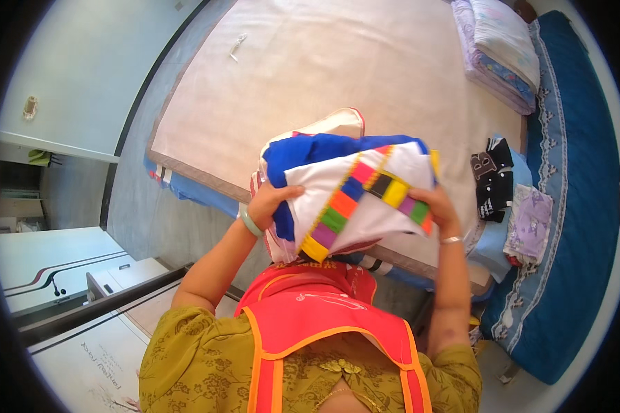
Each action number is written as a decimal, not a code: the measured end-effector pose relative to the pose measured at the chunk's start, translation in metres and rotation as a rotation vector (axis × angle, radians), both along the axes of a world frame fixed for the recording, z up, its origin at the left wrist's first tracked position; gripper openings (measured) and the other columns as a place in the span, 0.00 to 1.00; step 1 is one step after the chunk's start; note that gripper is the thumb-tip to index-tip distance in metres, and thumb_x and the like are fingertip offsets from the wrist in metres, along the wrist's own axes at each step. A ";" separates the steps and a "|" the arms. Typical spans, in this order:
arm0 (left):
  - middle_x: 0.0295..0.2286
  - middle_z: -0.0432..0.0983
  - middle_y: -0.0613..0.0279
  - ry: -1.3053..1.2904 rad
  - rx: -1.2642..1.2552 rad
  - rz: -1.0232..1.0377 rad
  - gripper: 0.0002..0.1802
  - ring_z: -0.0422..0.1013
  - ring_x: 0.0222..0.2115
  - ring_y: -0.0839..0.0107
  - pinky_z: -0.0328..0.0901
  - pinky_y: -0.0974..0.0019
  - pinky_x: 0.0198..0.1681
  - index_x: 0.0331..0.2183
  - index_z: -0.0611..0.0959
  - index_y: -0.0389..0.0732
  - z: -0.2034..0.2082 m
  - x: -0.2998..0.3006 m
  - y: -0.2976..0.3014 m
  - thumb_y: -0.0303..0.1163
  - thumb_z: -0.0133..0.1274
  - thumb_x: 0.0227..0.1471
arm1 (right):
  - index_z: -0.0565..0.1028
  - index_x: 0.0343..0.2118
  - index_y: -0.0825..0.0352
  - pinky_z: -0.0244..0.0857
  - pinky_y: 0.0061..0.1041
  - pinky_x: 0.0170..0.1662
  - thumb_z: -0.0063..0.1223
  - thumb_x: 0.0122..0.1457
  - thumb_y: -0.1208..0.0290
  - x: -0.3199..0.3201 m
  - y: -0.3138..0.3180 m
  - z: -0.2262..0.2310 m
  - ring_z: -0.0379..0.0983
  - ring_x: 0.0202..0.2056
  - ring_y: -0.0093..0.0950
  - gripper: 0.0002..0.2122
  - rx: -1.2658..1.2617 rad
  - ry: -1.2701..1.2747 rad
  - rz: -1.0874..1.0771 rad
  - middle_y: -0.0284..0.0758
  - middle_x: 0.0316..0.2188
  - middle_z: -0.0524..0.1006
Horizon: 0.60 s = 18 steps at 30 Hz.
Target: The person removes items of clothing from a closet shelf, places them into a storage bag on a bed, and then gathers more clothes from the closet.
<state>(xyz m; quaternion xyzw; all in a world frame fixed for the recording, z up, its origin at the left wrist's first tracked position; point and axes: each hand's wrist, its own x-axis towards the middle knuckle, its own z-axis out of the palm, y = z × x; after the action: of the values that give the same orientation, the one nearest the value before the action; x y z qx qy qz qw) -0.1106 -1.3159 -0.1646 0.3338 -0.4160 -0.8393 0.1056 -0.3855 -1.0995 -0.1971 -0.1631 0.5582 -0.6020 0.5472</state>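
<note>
A bundle of folded clothes hangs in front of me, over the near edge of the bed. Its top layer is a white garment (324,180) with bands of multicoloured squares, and blue cloth (303,150) shows along its far and left sides. My left hand (271,204) grips the bundle's left side, thumb on the white cloth. On the right side my right hand (437,206) is closed round the edge by the coloured band. Behind the bundle shows a cream cloth with red edging (343,124); whether it is held too, I cannot tell.
The bed (365,69) has a pale pink cover with a small white item (237,47) on it. Folded quilts (499,48), dark clothing (494,180) and lilac patterned cloth (530,219) lie along the right, beside a blue headboard (582,206). White cabinets (62,261) stand left.
</note>
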 end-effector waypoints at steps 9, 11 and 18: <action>0.34 0.74 0.60 -0.237 -0.087 0.082 0.23 0.71 0.33 0.69 0.65 0.68 0.39 0.40 0.75 0.34 -0.147 0.051 -0.028 0.27 0.59 0.38 | 0.70 0.42 0.72 0.66 0.25 0.40 0.59 0.44 0.73 0.036 -0.039 -0.122 0.72 0.35 0.25 0.20 0.382 0.239 0.043 0.36 0.37 0.74; 0.35 0.74 0.60 -0.205 -0.117 0.091 0.22 0.71 0.33 0.69 0.65 0.68 0.39 0.40 0.75 0.34 -0.142 0.052 -0.023 0.26 0.58 0.38 | 0.70 0.42 0.72 0.66 0.25 0.40 0.58 0.44 0.74 0.038 -0.035 -0.122 0.72 0.35 0.26 0.20 0.364 0.234 0.034 0.36 0.37 0.74; 0.34 0.74 0.62 -0.101 -0.083 0.122 0.23 0.70 0.32 0.70 0.65 0.69 0.38 0.41 0.75 0.35 -0.117 0.057 -0.018 0.26 0.59 0.39 | 0.68 0.44 0.72 0.66 0.25 0.42 0.58 0.45 0.74 0.035 -0.043 -0.076 0.71 0.36 0.26 0.21 0.321 0.215 0.025 0.36 0.39 0.74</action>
<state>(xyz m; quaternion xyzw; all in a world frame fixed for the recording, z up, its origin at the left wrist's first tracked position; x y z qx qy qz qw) -0.0539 -1.3337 -0.2814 0.3958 -0.4343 -0.7953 0.1489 -0.3507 -1.1423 -0.2727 -0.1441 0.7002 -0.4776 0.5107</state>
